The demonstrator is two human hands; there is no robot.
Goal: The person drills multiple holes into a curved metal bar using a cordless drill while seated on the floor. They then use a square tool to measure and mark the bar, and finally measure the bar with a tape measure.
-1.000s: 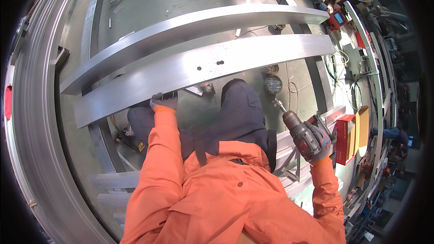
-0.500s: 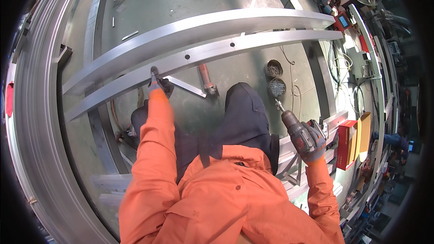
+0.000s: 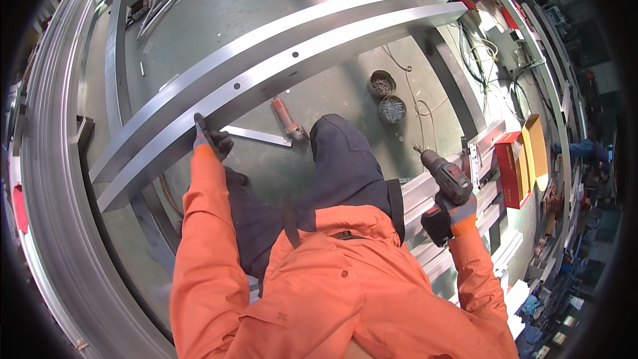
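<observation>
At the left, a long stack of pale, ribbed metal profiles (image 3: 63, 179). Across the middle, side by side and slanting up to the right, a far beam (image 3: 219, 66) and a near beam (image 3: 266, 70), both silvery, set over dark metal supports (image 3: 458, 86). Toward the right, a red box (image 3: 510, 173) with a yellow flap standing open. Left of the box, a dark power drill (image 3: 453, 181), bit aimed up and leftward, well apart from both beams, held in the gloved right hand (image 3: 461, 209), fingers closed round the grip and partly hidden. At the near beam's left half, the gloved left hand (image 3: 214, 141), one finger laid on the upper face, the others curled beside the edge; cannot tell a firm grip from a light touch. On the greenish floor (image 3: 332, 86), a flat metal strip (image 3: 259, 135), a red grinder-like tool (image 3: 286, 116) and two round tins (image 3: 392, 109) of small metal pieces. In the near beam's upper face, two dark round holes (image 3: 295, 54).
</observation>
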